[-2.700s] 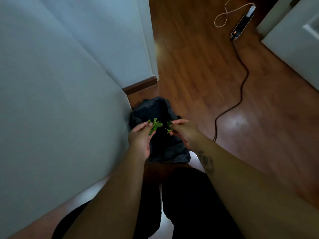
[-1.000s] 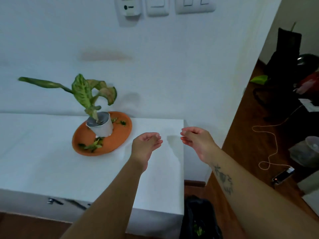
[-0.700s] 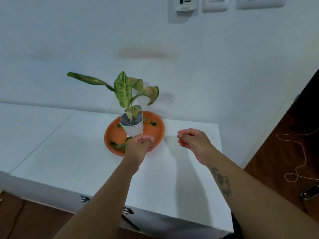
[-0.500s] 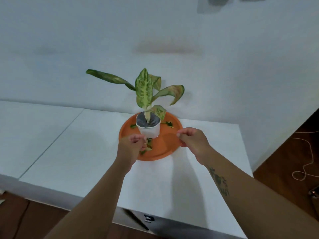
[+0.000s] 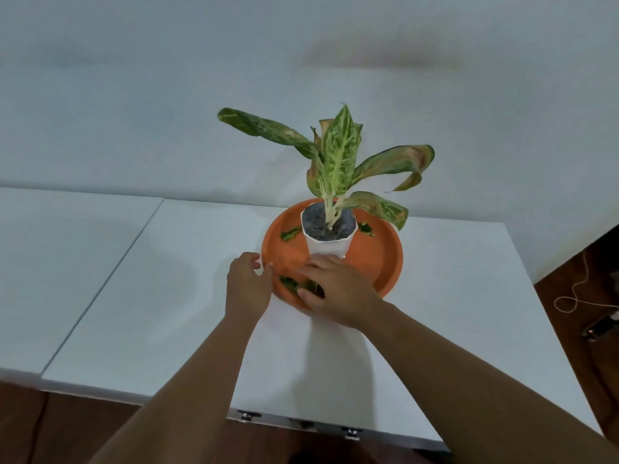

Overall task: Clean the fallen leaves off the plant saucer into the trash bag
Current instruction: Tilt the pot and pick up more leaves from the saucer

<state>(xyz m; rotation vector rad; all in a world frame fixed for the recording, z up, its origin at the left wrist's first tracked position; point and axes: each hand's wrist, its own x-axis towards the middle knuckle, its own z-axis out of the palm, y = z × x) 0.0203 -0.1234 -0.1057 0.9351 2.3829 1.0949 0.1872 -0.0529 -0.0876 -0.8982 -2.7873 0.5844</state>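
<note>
An orange plant saucer [image 5: 382,259] sits on a white tabletop [image 5: 160,296] near the wall, with a white pot [image 5: 326,246] and its leafy plant [image 5: 336,155] standing in it. Fallen green leaves [image 5: 293,283] lie at the saucer's front left. My right hand [image 5: 338,289] reaches over the front rim and pinches them between thumb and fingers. My left hand [image 5: 246,286] rests at the saucer's left rim, fingers apart, holding nothing. Two more leaf scraps lie beside the pot, one on the left [image 5: 290,234] and one on the right [image 5: 366,228]. The trash bag is out of view.
The white wall [image 5: 167,95] rises right behind the saucer. The table's right edge drops to a wooden floor [image 5: 582,286], where a thin white cable [image 5: 569,298] and a power strip [image 5: 599,326] lie. Metal latches [image 5: 348,432] show under the front edge.
My view turned from the trash bag on the floor up to the table. Both hands, emptied of leaves, came to the saucer; my right hand crossed onto the front-left leaves and my left moved to the rim.
</note>
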